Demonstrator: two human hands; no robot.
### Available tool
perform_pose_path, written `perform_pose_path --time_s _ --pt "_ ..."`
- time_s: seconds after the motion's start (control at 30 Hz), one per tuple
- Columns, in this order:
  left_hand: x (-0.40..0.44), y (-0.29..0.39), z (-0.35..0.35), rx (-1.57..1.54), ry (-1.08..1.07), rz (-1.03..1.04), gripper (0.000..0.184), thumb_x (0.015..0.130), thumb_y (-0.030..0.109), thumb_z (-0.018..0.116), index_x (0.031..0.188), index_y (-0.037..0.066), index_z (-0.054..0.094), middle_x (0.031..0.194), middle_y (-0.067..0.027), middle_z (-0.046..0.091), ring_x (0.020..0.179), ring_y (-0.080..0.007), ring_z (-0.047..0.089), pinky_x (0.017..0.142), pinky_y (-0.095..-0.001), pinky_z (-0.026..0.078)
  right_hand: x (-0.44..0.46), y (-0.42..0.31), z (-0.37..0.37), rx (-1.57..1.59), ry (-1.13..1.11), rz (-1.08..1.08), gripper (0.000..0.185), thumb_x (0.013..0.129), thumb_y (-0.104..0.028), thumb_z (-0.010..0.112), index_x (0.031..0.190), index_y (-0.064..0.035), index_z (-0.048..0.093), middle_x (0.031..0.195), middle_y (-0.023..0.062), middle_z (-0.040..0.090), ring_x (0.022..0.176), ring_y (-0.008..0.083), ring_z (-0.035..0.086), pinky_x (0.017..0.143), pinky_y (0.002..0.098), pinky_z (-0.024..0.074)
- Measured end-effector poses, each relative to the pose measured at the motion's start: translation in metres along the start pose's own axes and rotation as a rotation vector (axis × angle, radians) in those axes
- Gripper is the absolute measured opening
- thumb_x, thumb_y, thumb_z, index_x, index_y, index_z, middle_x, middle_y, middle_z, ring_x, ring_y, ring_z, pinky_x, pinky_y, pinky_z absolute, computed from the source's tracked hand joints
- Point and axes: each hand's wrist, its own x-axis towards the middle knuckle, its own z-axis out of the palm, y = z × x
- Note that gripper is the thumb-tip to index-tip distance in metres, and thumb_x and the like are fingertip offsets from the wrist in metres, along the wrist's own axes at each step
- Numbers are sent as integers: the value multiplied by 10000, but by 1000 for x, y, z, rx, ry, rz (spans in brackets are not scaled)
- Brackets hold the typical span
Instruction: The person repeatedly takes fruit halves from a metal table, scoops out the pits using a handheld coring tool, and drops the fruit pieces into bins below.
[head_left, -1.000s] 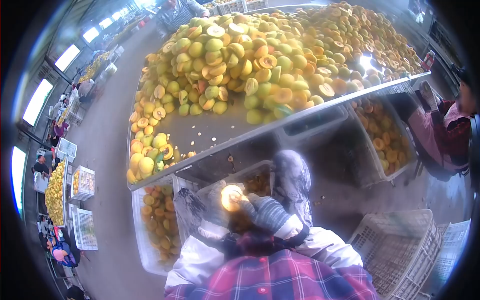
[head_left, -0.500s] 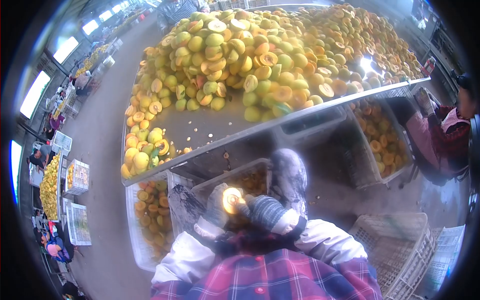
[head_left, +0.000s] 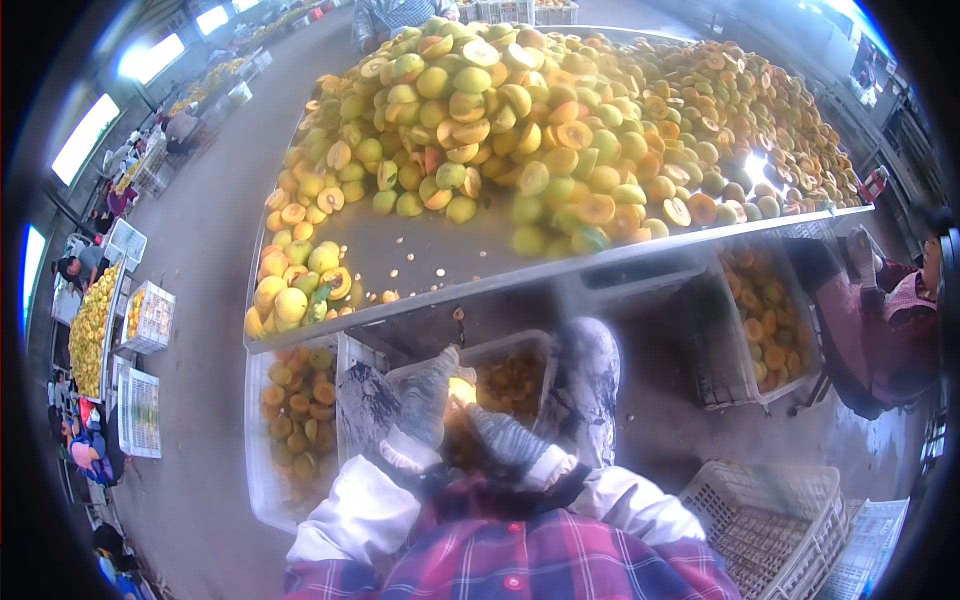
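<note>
Both my hands wear grey knitted gloves and meet low in front of my body, between my knees. A bright, overexposed piece of yellow fruit (head_left: 461,391) shows between them. My left hand (head_left: 426,397) is closed round its left side. From the right, my right hand (head_left: 503,434) presses against the fruit with its fingers closed; any tool there is hidden. Just beyond my hands is a crate of fruit halves (head_left: 512,385). Above it stands the metal table (head_left: 400,250) heaped with yellow-green fruit (head_left: 470,110), many pieces halved.
White crates with fruit stand at left (head_left: 262,470) and under the table at right (head_left: 745,345). An empty crate (head_left: 770,510) sits at lower right. A co-worker (head_left: 890,320) sits at right, another person (head_left: 395,18) is behind the table, and more people work far left.
The camera view has tilted and shifted. My hands have closed in round the fruit, whose cut face showed earlier and is now mostly covered. My left hand's fingers have moved up over it.
</note>
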Motion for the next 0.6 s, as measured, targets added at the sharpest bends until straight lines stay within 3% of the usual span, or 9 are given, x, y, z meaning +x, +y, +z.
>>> perform_pose_path --time_s 0.03,0.07,0.13,0.23,0.27,0.3,0.37,0.4,0.6 --pt "-6 8 1 -59 35 -57 259 918 294 641 921 40 694 767 -51 672 622 -140 610 566 -270 481 3 26 -6 691 -27 84 376 1027 -351 444 1198 -48 586 1060 56 625 917 132 584 773 246 481" --pt "-12 15 0 -75 61 -99 271 925 300 641 927 36 698 760 -48 673 600 -133 605 549 -263 480 4 30 2 699 -26 91 376 1027 -351 444 1198 -48 586 1060 56 625 917 132 584 773 246 481" --pt "-10 20 -2 7 56 -98 275 922 302 643 897 34 704 732 -51 672 596 -136 611 546 -265 478 1 23 27 215 219 -26 353 1031 -335 436 1221 -61 555 1101 42 590 896 116 570 750 248 479" --pt "-2 10 3 106 -3 6 366 949 336 584 799 26 708 681 -60 667 575 -136 604 518 -275 457 -4 -29 24 -507 28 -19 295 1021 -278 470 1198 -64 572 1084 43 593 926 108 578 759 246 482" --pt "-1 11 10 205 75 133 410 963 359 542 800 20 706 676 -60 667 564 -146 595 519 -282 451 7 8 -10 -1191 -76 -483 269 998 -243 522 1183 -54 578 1055 43 611 915 98 588 748 257 492" --pt "2 11 17 301 153 261 456 977 382 499 800 14 703 672 -60 667 552 -155 586 519 -289 445 7 -9 7 -1207 -67 -492 269 998 -243 522 1183 -54 578 1055 43 611 915 98 588 748 257 492" --pt "3 9 26 219 222 321 457 974 386 506 797 11 697 661 -54 652 548 -147 575 515 -292 439 6 -34 43 -234 515 225 229 955 -162 562 1148 -42 585 971 67 638 819 170 620 701 296 513" --pt "4 6 26 149 208 298 457 973 389 509 795 10 694 656 -51 644 545 -143 569 513 -294 436 17 53 -13 -920 452 -319 310 885 -131 601 1165 -1 563 897 116 644 736 273 627 638 353 518" --pt "12 -14 31 -101 116 180 461 967 400 525 786 4 678 630 -34 605 535 -124 542 502 -302 422 7 11 0 -1373 264 -437 468 809 -150 659 1189 76 506 926 197 630 769 332 633 673 414 514"
